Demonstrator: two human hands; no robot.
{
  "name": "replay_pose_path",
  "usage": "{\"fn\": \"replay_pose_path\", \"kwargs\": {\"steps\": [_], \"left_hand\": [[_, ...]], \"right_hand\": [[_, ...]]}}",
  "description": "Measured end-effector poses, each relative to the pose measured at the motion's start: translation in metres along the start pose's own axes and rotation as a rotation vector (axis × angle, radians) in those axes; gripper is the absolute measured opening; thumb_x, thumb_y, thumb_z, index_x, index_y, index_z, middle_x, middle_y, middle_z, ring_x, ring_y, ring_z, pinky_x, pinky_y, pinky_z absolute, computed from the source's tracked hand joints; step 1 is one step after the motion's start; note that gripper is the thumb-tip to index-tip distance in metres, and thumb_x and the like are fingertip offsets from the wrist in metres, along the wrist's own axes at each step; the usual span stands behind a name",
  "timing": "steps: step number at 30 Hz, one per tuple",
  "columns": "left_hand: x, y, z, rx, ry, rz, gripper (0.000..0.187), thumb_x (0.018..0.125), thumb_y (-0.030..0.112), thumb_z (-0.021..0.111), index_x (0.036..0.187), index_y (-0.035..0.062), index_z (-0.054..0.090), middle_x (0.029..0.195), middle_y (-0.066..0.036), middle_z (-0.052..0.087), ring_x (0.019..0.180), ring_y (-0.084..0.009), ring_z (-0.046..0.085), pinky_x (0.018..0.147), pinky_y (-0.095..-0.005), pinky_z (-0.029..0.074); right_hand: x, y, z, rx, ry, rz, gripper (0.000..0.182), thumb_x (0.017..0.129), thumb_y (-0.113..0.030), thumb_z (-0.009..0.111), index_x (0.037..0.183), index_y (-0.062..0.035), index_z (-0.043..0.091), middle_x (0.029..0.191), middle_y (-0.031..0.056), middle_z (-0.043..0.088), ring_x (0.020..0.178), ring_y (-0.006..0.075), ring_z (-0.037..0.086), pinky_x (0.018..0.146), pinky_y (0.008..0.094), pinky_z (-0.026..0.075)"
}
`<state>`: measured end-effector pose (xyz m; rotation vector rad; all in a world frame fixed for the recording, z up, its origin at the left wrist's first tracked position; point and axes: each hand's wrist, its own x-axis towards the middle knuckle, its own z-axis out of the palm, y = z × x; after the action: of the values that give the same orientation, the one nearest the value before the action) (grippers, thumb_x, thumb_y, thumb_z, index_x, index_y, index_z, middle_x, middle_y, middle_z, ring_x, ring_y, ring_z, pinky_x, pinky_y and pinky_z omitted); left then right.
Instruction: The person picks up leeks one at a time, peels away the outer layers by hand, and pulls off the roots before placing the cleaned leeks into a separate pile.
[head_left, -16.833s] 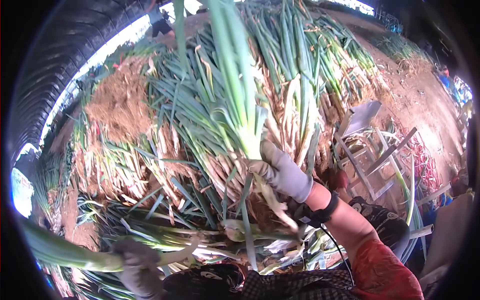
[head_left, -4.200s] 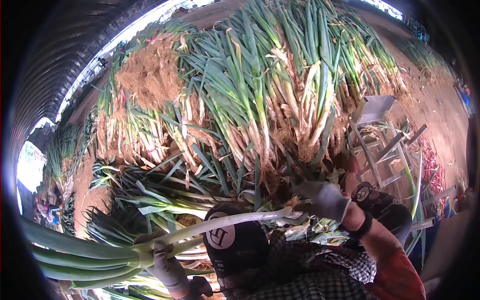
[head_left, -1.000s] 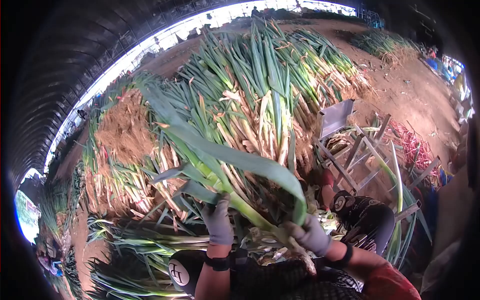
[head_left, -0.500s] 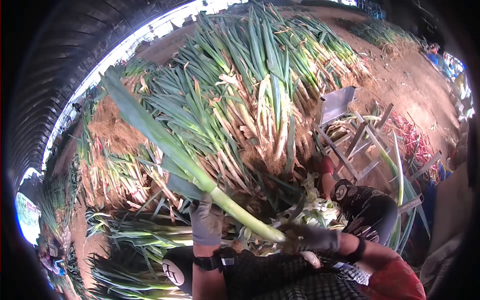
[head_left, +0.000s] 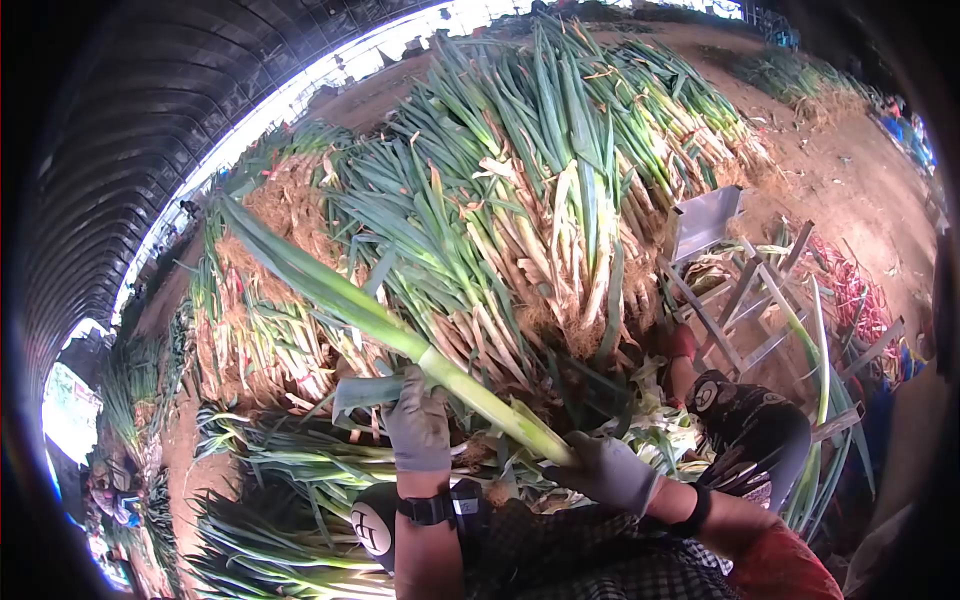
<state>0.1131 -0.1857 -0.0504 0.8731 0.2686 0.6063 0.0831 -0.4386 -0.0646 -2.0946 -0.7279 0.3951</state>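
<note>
One large green onion point(head_left: 470, 388) slants across the view, its green leaves pointing to the upper left and its pale end at the lower right. Around its stem, near where the leaves part, my gloved left hand point(head_left: 418, 425) is closed, with a loose leaf flap point(head_left: 365, 393) beside it. At the pale lower end, my gloved right hand point(head_left: 608, 473) is closed on the same stalk. The tips of the right hand's fingers are partly hidden.
Heaps of green onions point(head_left: 570, 200) lie ahead, with more at the lower left point(head_left: 300, 490). A metal frame point(head_left: 740, 310) with a tray point(head_left: 705, 222) stands at the right, near red strings point(head_left: 850, 285). Peeled leaves point(head_left: 660, 425) lie by my leg.
The view has shifted, so the surroundings sit further right. My right hand has turned and come up a little; the dark blade-like shape by it and the white root end no longer show. The leaf flap hangs further out.
</note>
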Motion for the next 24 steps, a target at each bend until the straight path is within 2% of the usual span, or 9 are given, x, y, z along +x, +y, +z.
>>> {"fn": "replay_pose_path", "kwargs": {"steps": [5, 9, 12, 14, 15, 17, 18, 21, 24], "left_hand": [[0.004, 0.003, 0.007, 0.323, 0.070, 0.208, 0.034, 0.082, -0.009, 0.059, 0.114, 0.0022, 0.052, 0.092, -0.004, 0.061, 0.085, -0.0150, 0.062, 0.073, -0.0282, 0.054], [-0.021, 0.006, 0.026, 0.833, 0.015, 0.739, 0.024, 0.077, -0.009, 0.065, 0.091, 0.0061, 0.052, 0.079, 0.000, 0.053, 0.073, -0.0083, 0.054, 0.066, -0.0212, 0.046], [-0.068, -0.003, 0.033, 0.815, -0.131, 0.332, 0.025, 0.076, -0.011, 0.066, 0.087, 0.0072, 0.053, 0.080, 0.000, 0.054, 0.076, -0.0094, 0.054, 0.072, -0.0232, 0.047], [-0.088, -0.012, 0.026, 0.074, -0.247, -0.061, 0.017, 0.081, -0.004, 0.065, 0.090, 0.0057, 0.053, 0.083, -0.003, 0.057, 0.080, -0.0129, 0.058, 0.074, -0.0256, 0.049], [-0.095, -0.005, 0.025, 0.074, -0.255, -0.058, 0.017, 0.081, -0.004, 0.065, 0.090, 0.0057, 0.053, 0.083, -0.003, 0.057, 0.080, -0.0129, 0.058, 0.074, -0.0256, 0.049], [-0.115, 0.025, 0.029, 0.156, -0.241, -0.468, 0.013, 0.090, 0.012, 0.061, 0.097, 0.0028, 0.055, 0.093, -0.007, 0.062, 0.085, -0.0160, 0.062, 0.074, -0.0280, 0.051], [-0.116, 0.024, 0.015, 0.156, -0.245, -0.468, 0.013, 0.090, 0.012, 0.061, 0.097, 0.0028, 0.055, 0.093, -0.007, 0.062, 0.085, -0.0160, 0.062, 0.074, -0.0280, 0.051], [-0.102, 0.028, -0.014, 0.644, -0.310, -0.613, 0.029, 0.096, 0.027, 0.052, 0.100, -0.0006, 0.058, 0.098, -0.011, 0.065, 0.081, -0.0174, 0.065, 0.068, -0.0278, 0.052], [-0.072, 0.052, 0.001, 0.827, -0.328, -0.197, 0.040, 0.097, 0.034, 0.048, 0.102, -0.0027, 0.064, 0.089, -0.011, 0.068, 0.067, -0.0115, 0.062, 0.053, -0.0226, 0.046]], "right_hand": [[0.014, -0.013, 0.007, -0.070, 0.184, 0.050, 0.049, 0.084, -0.046, 0.065, 0.094, -0.0001, 0.051, 0.068, 0.0208, 0.063, 0.069, 0.0409, 0.063, 0.061, 0.0485, 0.049], [0.023, -0.016, -0.002, -0.096, 0.174, 0.075, 0.049, 0.084, -0.046, 0.065, 0.095, -0.0004, 0.051, 0.071, 0.0214, 0.063, 0.072, 0.0414, 0.064, 0.061, 0.0485, 0.049], [0.039, 0.002, -0.002, -0.061, 0.237, -0.019, 0.053, 0.080, -0.044, 0.070, 0.101, 0.0017, 0.051, 0.072, 0.0241, 0.060, 0.067, 0.0439, 0.061, 0.056, 0.0489, 0.048], [0.051, 0.011, -0.012, -0.023, 0.351, -0.317, 0.056, 0.084, -0.051, 0.065, 0.101, 0.0012, 0.053, 0.068, 0.0171, 0.059, 0.058, 0.0341, 0.061, 0.052, 0.0411, 0.047], [0.048, 0.009, -0.026, -0.024, 0.359, -0.321, 0.056, 0.084, -0.051, 0.065, 0.101, 0.0012, 0.053, 0.068, 0.0171, 0.059, 0.058, 0.0341, 0.061, 0.052, 0.0411, 0.047], [0.030, -0.012, -0.063, 0.700, 0.050, -0.018, 0.058, 0.088, -0.057, 0.056, 0.089, 0.0003, 0.055, 0.063, 0.0036, 0.055, 0.051, 0.0164, 0.054, 0.050, 0.0310, 0.044], [0.028, -0.002, -0.067, 0.748, -0.006, 0.012, 0.061, 0.090, -0.061, 0.051, 0.089, -0.0007, 0.055, 0.065, -0.0033, 0.051, 0.057, 0.0049, 0.049, 0.050, 0.0230, 0.039], [0.022, 0.008, -0.078, 0.725, -0.001, 0.035, 0.056, 0.091, -0.055, 0.055, 0.095, 0.0007, 0.060, 0.068, -0.0013, 0.056, 0.059, 0.0028, 0.050, 0.050, 0.0195, 0.038], [0.022, -0.004, -0.089, 0.693, -0.090, 0.008, 0.049, 0.091, -0.046, 0.061, 0.105, 0.0014, 0.062, 0.072, -0.0004, 0.060, 0.060, 0.0033, 0.053, 0.052, 0.0194, 0.041]]}}
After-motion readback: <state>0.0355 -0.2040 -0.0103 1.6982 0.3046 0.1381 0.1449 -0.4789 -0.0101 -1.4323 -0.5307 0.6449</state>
